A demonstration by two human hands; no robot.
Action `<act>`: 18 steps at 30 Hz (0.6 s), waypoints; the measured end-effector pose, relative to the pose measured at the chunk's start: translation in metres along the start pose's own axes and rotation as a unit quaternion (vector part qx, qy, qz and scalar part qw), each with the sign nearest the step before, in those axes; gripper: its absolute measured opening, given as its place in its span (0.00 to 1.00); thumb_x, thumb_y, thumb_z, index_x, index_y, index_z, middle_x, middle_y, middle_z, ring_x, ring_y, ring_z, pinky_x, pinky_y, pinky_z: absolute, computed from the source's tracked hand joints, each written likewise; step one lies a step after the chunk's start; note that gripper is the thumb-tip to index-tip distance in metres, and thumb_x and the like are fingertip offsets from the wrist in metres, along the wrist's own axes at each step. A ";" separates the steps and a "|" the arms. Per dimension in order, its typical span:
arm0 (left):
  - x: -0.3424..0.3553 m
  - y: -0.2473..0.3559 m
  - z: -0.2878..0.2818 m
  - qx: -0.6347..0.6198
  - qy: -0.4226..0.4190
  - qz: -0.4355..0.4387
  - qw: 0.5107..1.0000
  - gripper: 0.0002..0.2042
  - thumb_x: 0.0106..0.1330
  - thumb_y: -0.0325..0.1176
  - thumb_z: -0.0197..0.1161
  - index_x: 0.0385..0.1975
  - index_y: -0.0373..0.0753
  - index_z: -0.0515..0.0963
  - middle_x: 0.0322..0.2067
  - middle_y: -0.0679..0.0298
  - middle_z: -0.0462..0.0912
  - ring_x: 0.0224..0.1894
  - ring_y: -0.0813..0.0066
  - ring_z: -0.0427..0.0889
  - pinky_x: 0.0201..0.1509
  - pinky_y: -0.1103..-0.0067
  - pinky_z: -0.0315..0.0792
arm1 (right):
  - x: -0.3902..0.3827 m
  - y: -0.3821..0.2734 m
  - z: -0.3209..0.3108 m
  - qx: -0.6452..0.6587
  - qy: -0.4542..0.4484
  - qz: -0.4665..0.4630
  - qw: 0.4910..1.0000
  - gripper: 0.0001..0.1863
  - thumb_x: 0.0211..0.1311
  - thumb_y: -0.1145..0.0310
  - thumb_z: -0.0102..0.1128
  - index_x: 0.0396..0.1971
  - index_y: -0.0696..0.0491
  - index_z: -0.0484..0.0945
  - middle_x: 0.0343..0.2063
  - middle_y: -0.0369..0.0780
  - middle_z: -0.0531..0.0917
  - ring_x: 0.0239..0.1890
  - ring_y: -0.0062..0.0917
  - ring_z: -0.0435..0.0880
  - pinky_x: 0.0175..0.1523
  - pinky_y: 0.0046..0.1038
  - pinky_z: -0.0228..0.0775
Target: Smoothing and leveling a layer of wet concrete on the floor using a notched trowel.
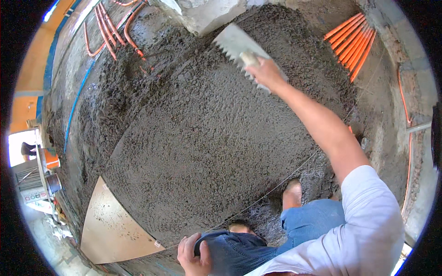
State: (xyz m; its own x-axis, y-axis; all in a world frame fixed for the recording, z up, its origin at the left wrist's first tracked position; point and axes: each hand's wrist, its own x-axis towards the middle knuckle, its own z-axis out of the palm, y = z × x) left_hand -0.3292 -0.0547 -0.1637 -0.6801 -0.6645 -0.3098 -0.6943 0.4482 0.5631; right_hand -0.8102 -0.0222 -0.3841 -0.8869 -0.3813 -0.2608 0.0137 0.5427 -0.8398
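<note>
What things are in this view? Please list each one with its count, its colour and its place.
notched trowel: one, grey blade with pale handle, upper centre
wet mortar: one spread, dark grey, across the middle
board-like panel: one, beige with dark spatters, lower left
orange tubes: several, upper left; several more, upper right
blue line: one, left
string: one, thin and pale, lower centre
pale block: one, whitish, top centre
orange container: one, far left
small clutter: uncounted, mixed colours, left edge, too small to tell
jeans: one pair, blue, bottom
feet: two, partly visible, bottom centre
right hand: one, bare, on the trowel handle
left hand: one, bare, at the left knee
</note>
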 end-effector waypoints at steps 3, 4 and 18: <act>-0.003 0.006 -0.003 0.000 0.001 0.001 1.000 0.09 0.61 0.24 0.58 0.40 0.30 0.76 0.32 0.56 0.79 0.32 0.67 0.78 0.38 0.79 0.72 | -0.027 0.001 0.007 -0.013 -0.139 -0.109 0.984 0.25 0.49 0.56 0.62 0.41 0.60 0.78 0.24 0.46 0.82 0.25 0.31 0.82 0.33 0.30 0.73; -0.003 0.007 -0.003 0.000 -0.006 -0.013 1.000 0.09 0.61 0.24 0.58 0.40 0.31 0.76 0.32 0.56 0.79 0.33 0.67 0.79 0.39 0.79 0.73 | -0.024 0.005 0.008 -0.015 -0.138 -0.108 0.984 0.25 0.49 0.56 0.62 0.41 0.60 0.78 0.24 0.46 0.82 0.25 0.31 0.82 0.33 0.30 0.73; 0.006 0.015 0.003 -0.003 0.004 -0.013 1.000 0.08 0.61 0.26 0.58 0.39 0.32 0.77 0.33 0.53 0.80 0.34 0.63 0.79 0.40 0.75 0.73 | 0.016 0.031 -0.065 -0.054 -0.073 -0.066 0.994 0.22 0.48 0.58 0.65 0.43 0.53 0.79 0.22 0.39 0.80 0.17 0.19 0.75 0.24 0.27 0.69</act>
State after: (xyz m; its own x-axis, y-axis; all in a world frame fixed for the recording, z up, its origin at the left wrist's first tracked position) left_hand -0.3446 -0.0505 -0.1599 -0.6606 -0.6800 -0.3180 -0.7098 0.4280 0.5594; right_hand -0.8543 0.0371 -0.3834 -0.8016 -0.5540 -0.2250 -0.1546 0.5556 -0.8170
